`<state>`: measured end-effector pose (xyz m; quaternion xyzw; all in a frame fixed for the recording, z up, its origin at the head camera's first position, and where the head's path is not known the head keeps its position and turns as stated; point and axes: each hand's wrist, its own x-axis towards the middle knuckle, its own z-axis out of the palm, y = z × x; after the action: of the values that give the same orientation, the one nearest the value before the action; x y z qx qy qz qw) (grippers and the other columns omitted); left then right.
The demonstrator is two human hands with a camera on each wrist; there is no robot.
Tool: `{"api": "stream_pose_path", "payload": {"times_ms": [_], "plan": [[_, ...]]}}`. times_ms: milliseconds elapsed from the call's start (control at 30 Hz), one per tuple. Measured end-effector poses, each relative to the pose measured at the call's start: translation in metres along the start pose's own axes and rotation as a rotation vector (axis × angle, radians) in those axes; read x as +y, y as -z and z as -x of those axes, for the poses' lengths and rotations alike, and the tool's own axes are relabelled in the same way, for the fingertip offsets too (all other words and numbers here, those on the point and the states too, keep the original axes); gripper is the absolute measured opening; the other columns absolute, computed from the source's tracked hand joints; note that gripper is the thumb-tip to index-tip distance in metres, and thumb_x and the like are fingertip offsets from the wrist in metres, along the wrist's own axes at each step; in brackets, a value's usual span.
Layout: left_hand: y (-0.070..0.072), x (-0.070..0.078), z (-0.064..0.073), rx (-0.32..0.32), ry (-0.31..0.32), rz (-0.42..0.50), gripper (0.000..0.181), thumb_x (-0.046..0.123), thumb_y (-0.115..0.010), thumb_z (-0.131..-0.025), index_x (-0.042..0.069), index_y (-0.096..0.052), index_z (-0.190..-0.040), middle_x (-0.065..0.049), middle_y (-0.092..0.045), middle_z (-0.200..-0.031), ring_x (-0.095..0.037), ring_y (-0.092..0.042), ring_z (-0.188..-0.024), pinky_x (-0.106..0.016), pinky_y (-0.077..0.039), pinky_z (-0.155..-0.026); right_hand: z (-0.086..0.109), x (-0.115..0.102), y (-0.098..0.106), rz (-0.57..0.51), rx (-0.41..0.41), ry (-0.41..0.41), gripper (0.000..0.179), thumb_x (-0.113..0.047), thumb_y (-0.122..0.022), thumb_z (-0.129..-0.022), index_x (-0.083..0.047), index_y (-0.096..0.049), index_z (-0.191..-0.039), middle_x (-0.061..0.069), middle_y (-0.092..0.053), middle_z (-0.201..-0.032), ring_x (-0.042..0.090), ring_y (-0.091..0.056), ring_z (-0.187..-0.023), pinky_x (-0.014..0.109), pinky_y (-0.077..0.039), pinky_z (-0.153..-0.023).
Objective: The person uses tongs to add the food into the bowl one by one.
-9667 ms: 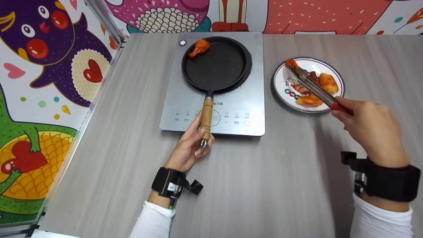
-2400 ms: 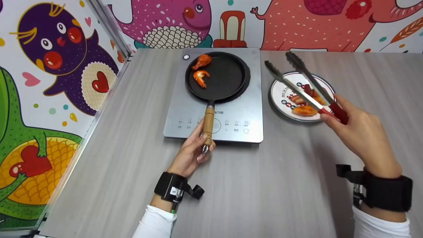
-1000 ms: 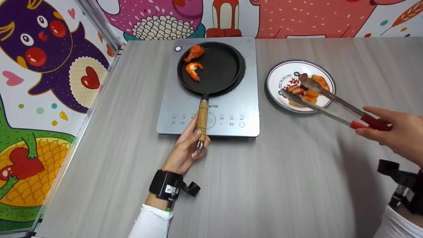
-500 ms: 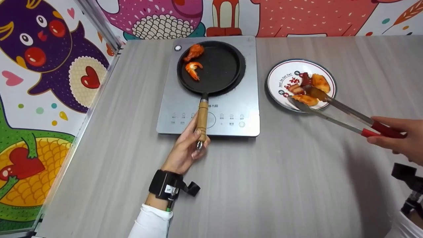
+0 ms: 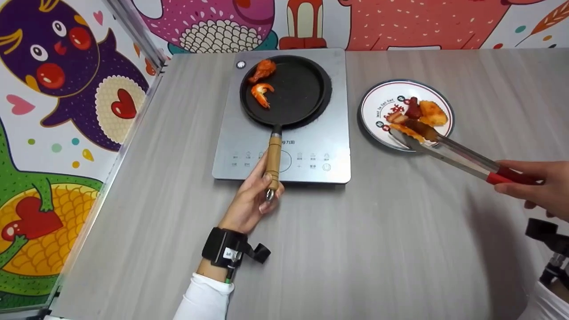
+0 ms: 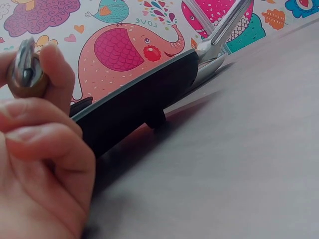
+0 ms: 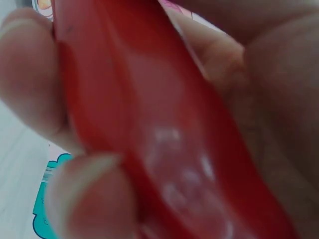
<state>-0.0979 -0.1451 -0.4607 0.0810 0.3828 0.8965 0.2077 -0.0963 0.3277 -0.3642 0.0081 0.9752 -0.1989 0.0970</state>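
My left hand (image 5: 251, 195) grips the wooden handle of a black frying pan (image 5: 298, 98). In the pan's left part lie a chicken drumstick (image 5: 263, 71) and a shrimp (image 5: 261, 95). My right hand (image 5: 540, 184) holds red-handled metal tongs (image 5: 466, 160), whose tips close around an orange-yellow piece of food (image 5: 406, 130) at the plate's near side. Also on the white plate (image 5: 378, 95) are a dark red piece (image 5: 413, 108), a strip like bacon (image 5: 395, 118) and a golden piece (image 5: 432, 113). In the right wrist view the red tong handle (image 7: 149, 119) fills the hand.
The pan stands on a silver induction cooker (image 5: 231, 146) with touch controls along its front. To its right is the plate, on a grey wood-grain table (image 5: 355, 249). Cartoon-printed walls (image 5: 422, 22) border the table behind and at the left.
Earlier the shrimp came to lie in the pan beside the drumstick. The tongs went back to the plate, shifted to its near side, and their tips drew together on the orange-yellow piece.
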Motion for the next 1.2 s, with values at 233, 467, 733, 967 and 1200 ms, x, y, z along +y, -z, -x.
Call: {"api": "stream_pose_path", "payload": {"times_ms": [233, 467, 733, 967, 1200], "plan": [[-0.0007, 0.0014, -0.0003, 0.000, 0.000, 0.010, 0.056, 0.017, -0.047, -0.092, 0.035, -0.024, -0.140, -0.008, -0.055, -0.078, -0.011, -0.049, -0.063, -0.014, -0.030, -0.038, -0.0030, 0.0005, 0.0030, -0.021, -0.061, -0.007, 0.062, -0.039, -0.054, -0.087, 0.003, -0.042, -0.129, 0.017, -0.059, -0.075, 0.018, -0.052, -0.052, 0.030, -0.042, -0.037], [-0.0014, 0.0011, -0.0005, 0.013, 0.001, 0.009, 0.057, 0.016, -0.047, -0.092, 0.033, -0.023, -0.141, -0.008, -0.055, -0.077, -0.011, -0.048, -0.061, -0.014, -0.030, -0.038, -0.0033, -0.0019, 0.0033, -0.052, -0.063, 0.023, 0.060, -0.040, -0.049, -0.089, 0.003, -0.042, -0.130, 0.018, -0.062, -0.077, 0.017, -0.052, -0.051, 0.030, -0.044, -0.038], [-0.0017, 0.0013, 0.0000, 0.011, 0.000, 0.003, 0.057, 0.016, -0.047, -0.092, 0.033, -0.023, -0.141, -0.008, -0.055, -0.077, -0.010, -0.047, -0.060, -0.014, -0.030, -0.039, -0.0043, 0.0005, 0.0009, -0.065, -0.058, 0.027, 0.058, -0.037, -0.046, -0.091, 0.005, -0.040, -0.130, 0.020, -0.061, -0.078, 0.018, -0.051, -0.049, 0.029, -0.043, -0.037], [-0.0013, 0.0012, 0.0001, -0.002, 0.002, -0.012, 0.057, 0.018, -0.047, -0.093, 0.034, -0.022, -0.141, -0.008, -0.054, -0.076, -0.010, -0.047, -0.060, -0.014, -0.030, -0.038, -0.0035, 0.0038, -0.0008, -0.084, -0.029, 0.044, 0.053, -0.032, -0.045, -0.093, 0.006, -0.040, -0.130, 0.021, -0.061, -0.077, 0.018, -0.050, -0.046, 0.029, -0.042, -0.035], [-0.0013, 0.0005, -0.0004, -0.002, 0.003, -0.007, 0.057, 0.017, -0.047, -0.092, 0.034, -0.022, -0.141, -0.008, -0.054, -0.077, -0.011, -0.048, -0.062, -0.014, -0.030, -0.039, -0.0019, 0.0049, -0.0006, -0.099, 0.020, 0.081, 0.049, -0.027, -0.046, -0.093, 0.006, -0.041, -0.129, 0.020, -0.060, -0.077, 0.017, -0.048, -0.044, 0.028, -0.040, -0.033]]}}
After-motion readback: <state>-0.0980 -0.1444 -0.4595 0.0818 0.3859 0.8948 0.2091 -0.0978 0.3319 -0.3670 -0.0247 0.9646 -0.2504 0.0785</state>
